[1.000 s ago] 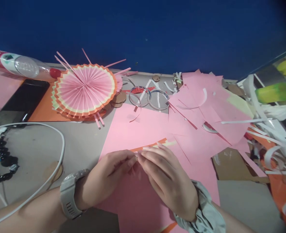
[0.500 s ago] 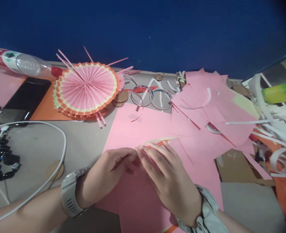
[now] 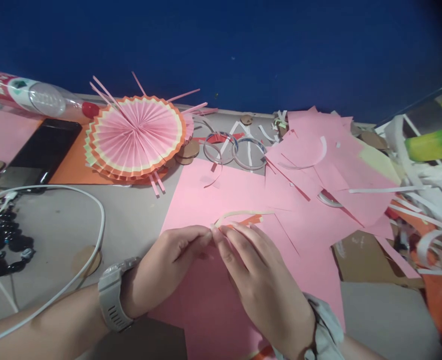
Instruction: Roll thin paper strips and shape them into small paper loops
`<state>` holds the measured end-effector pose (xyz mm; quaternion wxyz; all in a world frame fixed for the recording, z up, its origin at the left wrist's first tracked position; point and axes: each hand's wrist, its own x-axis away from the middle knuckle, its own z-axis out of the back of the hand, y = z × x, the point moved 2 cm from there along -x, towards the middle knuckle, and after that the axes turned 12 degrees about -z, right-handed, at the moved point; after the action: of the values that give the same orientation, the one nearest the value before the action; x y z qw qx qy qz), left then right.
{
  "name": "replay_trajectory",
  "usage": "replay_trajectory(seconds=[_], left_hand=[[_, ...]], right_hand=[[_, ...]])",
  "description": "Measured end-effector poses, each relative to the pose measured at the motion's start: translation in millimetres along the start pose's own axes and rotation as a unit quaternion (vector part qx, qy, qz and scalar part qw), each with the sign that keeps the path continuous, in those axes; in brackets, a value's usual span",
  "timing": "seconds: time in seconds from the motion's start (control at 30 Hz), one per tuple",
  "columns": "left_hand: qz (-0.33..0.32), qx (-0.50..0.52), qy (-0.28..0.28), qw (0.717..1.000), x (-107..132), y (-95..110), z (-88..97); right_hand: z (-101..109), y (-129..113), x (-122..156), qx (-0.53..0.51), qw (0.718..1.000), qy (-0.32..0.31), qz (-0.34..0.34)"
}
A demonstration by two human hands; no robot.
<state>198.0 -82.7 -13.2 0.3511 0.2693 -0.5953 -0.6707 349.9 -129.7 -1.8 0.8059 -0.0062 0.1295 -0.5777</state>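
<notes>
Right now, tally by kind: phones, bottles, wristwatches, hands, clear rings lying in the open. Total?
phone: 1
bottle: 1
wristwatch: 1
hands: 2, the left hand and the right hand, both pinching a paper strip
clear rings: 2
Total: 7

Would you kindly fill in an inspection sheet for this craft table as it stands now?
Surface: grey table, largely covered by a pink sheet.
Job's things: cream-and-orange strip, over the sheet.
Clutter: pleated fan, bottle, phone, beads, tape rings, pink scraps, white strips.
Grippers: left hand and right hand pinch the strip's near end; watch on the left wrist.
Cables: white cable looped over the table's left side.
Surroundings: blue wall behind.
</notes>
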Motion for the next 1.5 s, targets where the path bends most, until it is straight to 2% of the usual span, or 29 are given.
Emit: replay_trajectory(seconds=[0.4,0.63,0.83,1.0,1.27,1.5], left_hand=[[-0.027,-0.023,0.003,0.999,1,-1,-0.4],[-0.047,-0.106,0.001,0.993,5,3,-1.2],[-0.078,-0.155,0.017,0.985,7,2,-0.4],[-0.077,-0.187,0.005,0.979,8,1,0.3],[-0.069,-0.218,-0.003,0.974,6,2,0.7],[-0.087,-0.206,-0.002,0.975,6,5,1.9]], right_hand=[[0,-8,3,0.009,1.0,0.003,-0.023],[0,-12,4,0.031,0.999,-0.014,-0.013],[0,-13,6,0.027,1.0,-0.005,-0.004],[-3,-12,5,0.018,1.0,-0.017,-0.009],[-8,-6,6,-0.062,0.997,-0.045,-0.028],[-9,2,6,-0.172,0.979,-0.107,-0.039]])
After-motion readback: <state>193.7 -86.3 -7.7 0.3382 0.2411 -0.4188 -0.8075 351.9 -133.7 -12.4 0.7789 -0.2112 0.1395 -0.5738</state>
